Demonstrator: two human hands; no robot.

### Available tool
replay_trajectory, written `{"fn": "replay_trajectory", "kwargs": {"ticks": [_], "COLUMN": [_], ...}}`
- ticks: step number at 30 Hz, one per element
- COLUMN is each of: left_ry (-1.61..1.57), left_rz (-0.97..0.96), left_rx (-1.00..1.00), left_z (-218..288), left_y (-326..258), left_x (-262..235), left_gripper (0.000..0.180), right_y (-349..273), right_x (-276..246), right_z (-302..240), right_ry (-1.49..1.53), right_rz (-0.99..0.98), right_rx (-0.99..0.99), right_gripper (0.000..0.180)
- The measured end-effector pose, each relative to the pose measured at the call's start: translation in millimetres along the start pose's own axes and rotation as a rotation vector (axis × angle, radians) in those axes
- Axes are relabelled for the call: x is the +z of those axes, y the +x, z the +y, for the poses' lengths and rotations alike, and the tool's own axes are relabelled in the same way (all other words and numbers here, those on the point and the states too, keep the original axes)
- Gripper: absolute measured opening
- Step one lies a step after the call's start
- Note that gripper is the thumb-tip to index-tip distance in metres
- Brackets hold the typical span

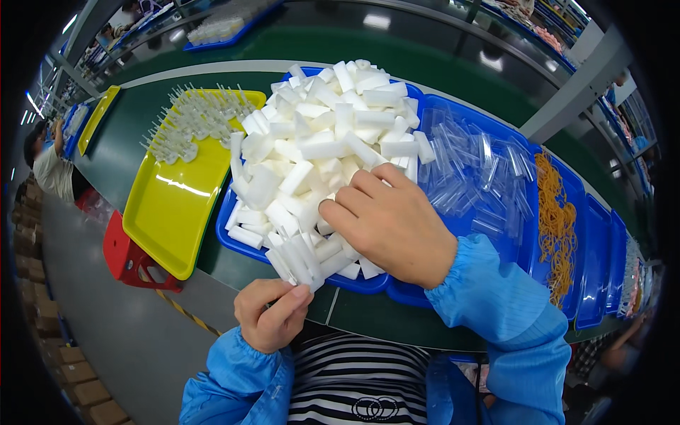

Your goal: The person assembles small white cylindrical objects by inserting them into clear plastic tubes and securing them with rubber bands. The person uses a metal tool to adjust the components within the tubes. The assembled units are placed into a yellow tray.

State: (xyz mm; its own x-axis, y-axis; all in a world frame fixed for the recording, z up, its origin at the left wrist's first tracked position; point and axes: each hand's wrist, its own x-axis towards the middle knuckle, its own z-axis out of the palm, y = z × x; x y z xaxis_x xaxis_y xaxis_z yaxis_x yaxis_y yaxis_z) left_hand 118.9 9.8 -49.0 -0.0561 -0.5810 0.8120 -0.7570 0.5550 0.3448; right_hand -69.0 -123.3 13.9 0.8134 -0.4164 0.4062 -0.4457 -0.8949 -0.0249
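Here's the left hand point(273, 312), thumb and fingers pinching a translucent, upright plastic piece point(300, 259) over the near rim of a blue plastic tray point(368, 285): a low, steady grip suits it. And to the right, the right hand point(398, 230) curls over piled, chunky white foam pieces point(326, 150), fingertips hidden, so I can't tell its grasp; lifting gently should avoid spills.

Light is bright and even, with overhead lamps point(69, 24) showing far left beyond the white foam pile point(326, 150), which looks pale, nearly washed out on top, with only soft shadows between pieces. Glare streaks the yellow tray point(170, 223) left of the pile, glints dot the clear tubes point(489, 170) right of it, and lamp reflections mark the green belt point(312, 48) behind it. Fisheye bends straight edges away from the pile, the rim goes black, and distant background is soft.
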Motion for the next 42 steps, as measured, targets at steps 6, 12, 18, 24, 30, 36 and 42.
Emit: {"fn": "replay_trajectory", "kwargs": {"ticks": [6, 12, 18, 24, 30, 36, 42], "left_ry": [-0.049, -0.192, -0.287, -0.351, -0.366, -0.312, -0.333], "left_rz": [-0.015, -0.150, -0.348, -0.448, -0.480, -0.507, -0.426], "left_rx": [0.060, 0.141, 0.275, 0.358, 0.351, 0.358, 0.327], "left_z": [11, 28, 35, 56, 54, 52, 43], "left_y": [9, 33, 46, 52, 49, 56, 55], "left_x": [-2, 16, 26, 30, 38, 36, 35], "left_gripper": [0.045, 0.043, 0.035, 0.036, 0.037, 0.031, 0.034], "right_y": [-20, -46, -71, -93, -99, -99, -96], "right_x": [-34, -73, -95, -71, -74, -72, -73], "right_z": [-5, -29, -14, -4, -11, -12, -14], "right_ry": [0.498, 0.606, 0.901, 1.052, 0.837, 0.639, 0.759], "right_rz": [0.163, 0.043, 0.083, 0.378, 0.167, 0.161, 0.091], "right_rx": [0.230, 0.351, 0.799, 0.959, 0.780, 0.659, 0.567], "right_gripper": [0.031, 0.033, 0.026, 0.027, 0.023, 0.022, 0.019]}}
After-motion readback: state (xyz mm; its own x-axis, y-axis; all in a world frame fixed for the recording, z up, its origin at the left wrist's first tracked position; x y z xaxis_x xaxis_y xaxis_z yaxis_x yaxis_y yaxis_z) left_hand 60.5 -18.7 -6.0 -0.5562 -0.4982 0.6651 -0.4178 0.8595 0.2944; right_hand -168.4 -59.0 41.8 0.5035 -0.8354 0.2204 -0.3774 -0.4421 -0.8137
